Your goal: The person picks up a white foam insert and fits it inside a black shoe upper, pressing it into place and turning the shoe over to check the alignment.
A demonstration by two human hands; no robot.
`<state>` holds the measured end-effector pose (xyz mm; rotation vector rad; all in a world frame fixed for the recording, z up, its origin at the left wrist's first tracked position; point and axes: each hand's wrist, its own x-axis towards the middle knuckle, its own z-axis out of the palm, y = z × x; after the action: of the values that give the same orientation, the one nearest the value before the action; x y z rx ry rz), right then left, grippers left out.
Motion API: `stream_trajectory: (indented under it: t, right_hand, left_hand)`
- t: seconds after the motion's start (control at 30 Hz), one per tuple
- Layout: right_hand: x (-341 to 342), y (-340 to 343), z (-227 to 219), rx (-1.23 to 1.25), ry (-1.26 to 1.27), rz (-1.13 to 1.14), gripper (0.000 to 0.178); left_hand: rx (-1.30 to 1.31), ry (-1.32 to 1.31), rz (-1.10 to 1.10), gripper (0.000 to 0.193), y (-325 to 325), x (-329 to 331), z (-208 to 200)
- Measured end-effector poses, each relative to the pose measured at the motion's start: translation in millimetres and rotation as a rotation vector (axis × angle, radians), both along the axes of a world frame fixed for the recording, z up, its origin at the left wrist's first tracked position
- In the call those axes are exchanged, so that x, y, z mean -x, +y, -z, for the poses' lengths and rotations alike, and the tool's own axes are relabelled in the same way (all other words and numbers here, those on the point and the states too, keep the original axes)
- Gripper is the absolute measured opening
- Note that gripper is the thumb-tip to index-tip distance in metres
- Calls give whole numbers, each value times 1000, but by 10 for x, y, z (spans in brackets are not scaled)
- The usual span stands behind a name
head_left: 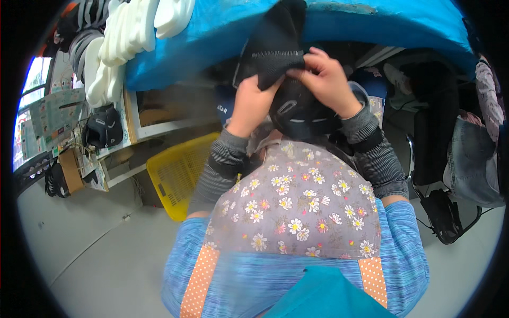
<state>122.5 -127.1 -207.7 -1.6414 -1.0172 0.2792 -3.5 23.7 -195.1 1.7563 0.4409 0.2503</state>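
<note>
Over my lap, my left hand pinches the lower edge of a black fabric piece that looks like a sock. A light stitched line crosses it, and its upper end reaches up against the blue-covered table. My right hand is closed on the same piece, thumb and forefinger together at its right edge near the stitching. Below my hands, more dark fabric with white marks lies on my lap; I cannot tell whether it is joined to the held piece.
White foot-shaped forms hang at the left end of the blue-covered table. A yellow plastic basket stands on the floor at my left. At the right are a chair with denim fabric and a black bag.
</note>
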Motion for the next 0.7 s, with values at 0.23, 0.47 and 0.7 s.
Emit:
stream_trajectory:
  t: [0.23,0.47,0.7]
  right_hand:
    - [-53,-598,-144,-192,309,-2,10]
    - [411,-819,609,298,924,-282,30]
    - [355,-468,666,-98,1169,-253,58]
  left_hand:
    - [97,168,-27,35,166,-54,-183]
    - [91,-17,-154,51,80,-60,-148]
    - [611,-128,-122,28,183,104,-432]
